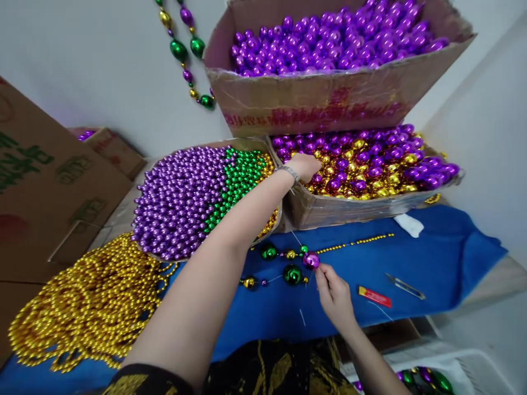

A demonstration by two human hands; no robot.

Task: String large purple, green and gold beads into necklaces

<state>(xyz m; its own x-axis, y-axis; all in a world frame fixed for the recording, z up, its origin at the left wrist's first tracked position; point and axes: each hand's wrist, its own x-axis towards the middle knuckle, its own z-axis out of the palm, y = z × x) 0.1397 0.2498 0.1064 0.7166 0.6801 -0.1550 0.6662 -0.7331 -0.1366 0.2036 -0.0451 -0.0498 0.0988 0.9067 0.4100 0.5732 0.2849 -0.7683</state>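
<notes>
My left hand (pixel 305 167) reaches into a cardboard box (pixel 329 211) of gold and purple beads (pixel 375 171). Its fingers are down among the beads, so their pose is hidden. Over the blue cloth (pixel 337 323), my right hand (pixel 335 293) pinches a large shiny purple bead (pixel 310 260) between thumb and fingertips. That bead sits beside a small green bead (pixel 303 249), with white string running off it. A partly strung strand lies to its left, with a green bead (pixel 269 252), a gold bead (pixel 250 282) and a bigger green bead (pixel 292 275).
A box of purple beads (pixel 329 46) stands higher at the back. Small purple beads (pixel 177 203) and green beads (pixel 236 181) fill another box. Gold bead strands (pixel 86 302) are heaped at left. Thread snips (pixel 405 286) and a red-yellow packet (pixel 374 296) lie right.
</notes>
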